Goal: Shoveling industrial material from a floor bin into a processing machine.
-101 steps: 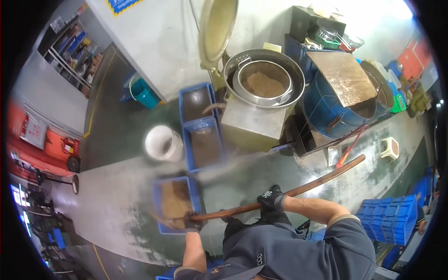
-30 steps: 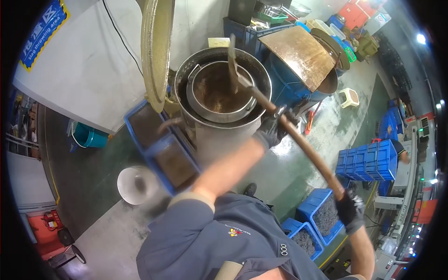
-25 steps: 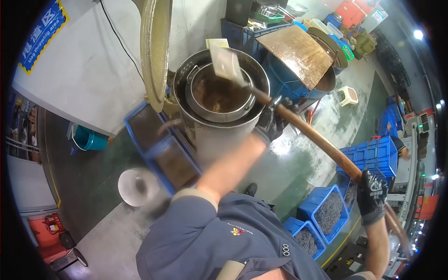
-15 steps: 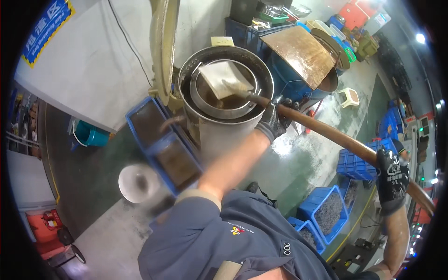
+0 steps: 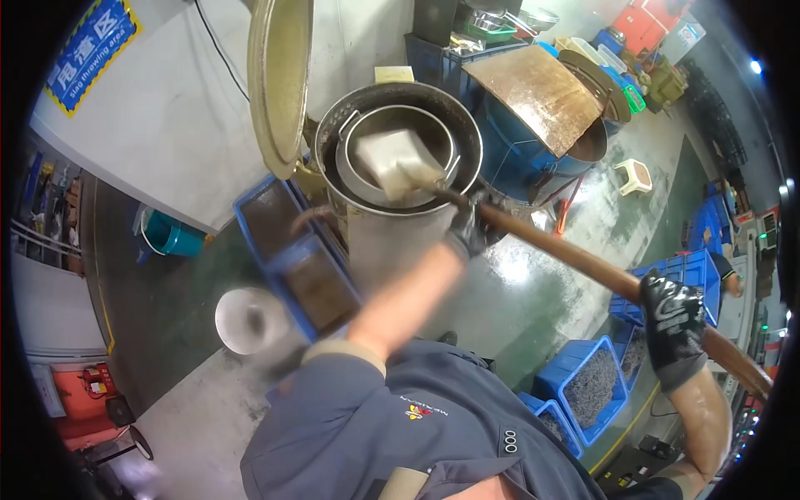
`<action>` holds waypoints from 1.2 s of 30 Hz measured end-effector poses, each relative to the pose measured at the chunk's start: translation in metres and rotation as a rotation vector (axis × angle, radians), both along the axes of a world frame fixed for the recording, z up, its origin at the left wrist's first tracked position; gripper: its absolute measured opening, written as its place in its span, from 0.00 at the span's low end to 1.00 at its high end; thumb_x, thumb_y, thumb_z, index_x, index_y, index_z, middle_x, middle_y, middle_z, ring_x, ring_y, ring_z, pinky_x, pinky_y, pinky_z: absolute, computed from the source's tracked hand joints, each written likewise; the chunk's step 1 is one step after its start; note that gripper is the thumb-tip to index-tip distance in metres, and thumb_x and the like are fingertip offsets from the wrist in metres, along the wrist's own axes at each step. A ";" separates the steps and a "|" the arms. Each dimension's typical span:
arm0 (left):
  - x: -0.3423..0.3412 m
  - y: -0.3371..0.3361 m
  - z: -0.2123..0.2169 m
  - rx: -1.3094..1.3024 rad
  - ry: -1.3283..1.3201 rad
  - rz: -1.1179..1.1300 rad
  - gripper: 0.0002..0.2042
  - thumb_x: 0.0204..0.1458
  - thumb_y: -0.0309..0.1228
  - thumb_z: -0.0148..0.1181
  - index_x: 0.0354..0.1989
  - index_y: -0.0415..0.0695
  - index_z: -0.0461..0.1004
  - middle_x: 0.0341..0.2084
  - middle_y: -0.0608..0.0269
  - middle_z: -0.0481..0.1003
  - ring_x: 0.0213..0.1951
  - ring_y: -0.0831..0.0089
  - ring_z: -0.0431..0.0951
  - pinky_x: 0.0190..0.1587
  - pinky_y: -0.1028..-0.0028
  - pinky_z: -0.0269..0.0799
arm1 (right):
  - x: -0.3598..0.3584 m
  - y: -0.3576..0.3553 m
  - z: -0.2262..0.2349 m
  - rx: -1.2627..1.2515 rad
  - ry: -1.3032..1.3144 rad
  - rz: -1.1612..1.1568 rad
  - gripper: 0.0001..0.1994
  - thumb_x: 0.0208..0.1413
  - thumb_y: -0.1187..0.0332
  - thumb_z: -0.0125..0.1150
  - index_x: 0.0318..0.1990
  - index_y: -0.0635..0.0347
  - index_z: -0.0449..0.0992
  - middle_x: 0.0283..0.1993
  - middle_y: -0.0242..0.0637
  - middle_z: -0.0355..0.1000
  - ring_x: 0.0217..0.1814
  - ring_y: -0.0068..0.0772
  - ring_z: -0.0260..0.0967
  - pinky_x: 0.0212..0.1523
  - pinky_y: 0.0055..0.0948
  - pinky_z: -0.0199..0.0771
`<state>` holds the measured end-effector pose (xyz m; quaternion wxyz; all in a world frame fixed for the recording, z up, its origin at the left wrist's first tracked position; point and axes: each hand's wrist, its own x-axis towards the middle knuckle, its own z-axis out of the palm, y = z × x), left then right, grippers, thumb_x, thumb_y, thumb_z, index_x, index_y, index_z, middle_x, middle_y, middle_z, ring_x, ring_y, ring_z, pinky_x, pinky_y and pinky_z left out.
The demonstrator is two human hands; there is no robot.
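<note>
The gloved left hand (image 5: 469, 233), blurred but seemingly clenched, grips the shovel (image 5: 575, 260) shaft near its blade; the gloved right hand (image 5: 677, 330) grasps the shaft far back. Just beyond the left hand, the blade sits over the inner metal basket (image 5: 367, 133) of the round drum (image 5: 454, 117)

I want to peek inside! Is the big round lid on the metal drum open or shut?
Open. The round brass-coloured lid stands tipped up on edge beside the grey metal drum, whose top is uncovered.

Blue rectangular sign (image 5: 90, 43), yellow border, white lettering, on wall upper left; possibly yellowish label (image 5: 393, 74) behind drum.
</note>
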<state>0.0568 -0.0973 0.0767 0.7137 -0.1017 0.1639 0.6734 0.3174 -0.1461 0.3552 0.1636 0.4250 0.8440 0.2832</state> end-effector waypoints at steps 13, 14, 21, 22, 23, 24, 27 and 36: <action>0.020 0.017 -0.043 -0.030 0.032 -0.042 0.14 0.56 0.45 0.50 0.40 0.47 0.67 0.29 0.59 0.71 0.35 0.64 0.73 0.46 0.62 0.70 | 0.047 0.026 -0.043 -0.021 -0.035 0.146 0.03 0.48 0.75 0.52 0.31 0.60 0.68 0.23 0.40 0.69 0.27 0.39 0.72 0.27 0.38 0.70; 0.020 0.020 -0.042 -0.028 0.054 -0.084 0.15 0.56 0.46 0.51 0.41 0.47 0.67 0.30 0.59 0.71 0.35 0.64 0.73 0.47 0.62 0.70 | 0.052 0.029 -0.042 -0.020 -0.033 0.151 0.03 0.48 0.75 0.52 0.31 0.60 0.68 0.23 0.40 0.69 0.27 0.39 0.72 0.27 0.38 0.70; 0.018 0.044 0.036 0.031 0.200 0.130 0.11 0.54 0.40 0.55 0.27 0.46 0.69 0.20 0.61 0.72 0.27 0.61 0.74 0.38 0.64 0.75 | 0.090 0.039 -0.034 -0.032 0.264 0.174 0.06 0.44 0.74 0.57 0.32 0.58 0.68 0.22 0.42 0.68 0.26 0.45 0.70 0.27 0.41 0.67; 0.016 0.039 0.048 0.034 0.175 0.106 0.11 0.55 0.40 0.54 0.28 0.45 0.69 0.21 0.60 0.72 0.28 0.62 0.75 0.38 0.64 0.75 | 0.081 0.035 -0.030 0.006 0.232 0.189 0.07 0.44 0.75 0.57 0.33 0.59 0.69 0.22 0.41 0.68 0.26 0.44 0.70 0.27 0.40 0.68; 0.015 0.038 0.038 0.020 0.194 0.125 0.12 0.55 0.40 0.54 0.28 0.44 0.69 0.21 0.60 0.72 0.28 0.62 0.74 0.38 0.63 0.75 | 0.069 0.032 -0.024 0.050 0.202 0.216 0.07 0.44 0.75 0.57 0.34 0.60 0.69 0.22 0.40 0.68 0.25 0.43 0.70 0.26 0.39 0.68; 0.018 0.035 0.016 0.006 0.211 0.144 0.12 0.55 0.40 0.54 0.29 0.44 0.68 0.21 0.59 0.72 0.29 0.62 0.74 0.39 0.62 0.75 | 0.062 0.030 -0.021 0.067 0.095 0.258 0.05 0.47 0.75 0.55 0.34 0.60 0.70 0.22 0.36 0.69 0.24 0.38 0.71 0.26 0.36 0.69; 0.033 0.026 -0.039 -0.114 -0.057 -0.088 0.10 0.55 0.37 0.55 0.30 0.44 0.68 0.23 0.59 0.72 0.30 0.62 0.75 0.43 0.59 0.75 | 0.061 0.019 -0.030 0.096 -0.011 0.195 0.03 0.51 0.73 0.51 0.32 0.57 0.70 0.21 0.32 0.69 0.22 0.30 0.71 0.26 0.32 0.71; 0.089 -0.026 0.033 0.138 0.851 0.326 0.12 0.56 0.38 0.55 0.38 0.41 0.69 0.28 0.60 0.74 0.33 0.70 0.77 0.37 0.74 0.76 | 0.206 0.038 -0.048 -0.521 0.440 -0.088 0.13 0.37 0.61 0.71 0.23 0.59 0.75 0.16 0.42 0.68 0.19 0.44 0.67 0.22 0.38 0.65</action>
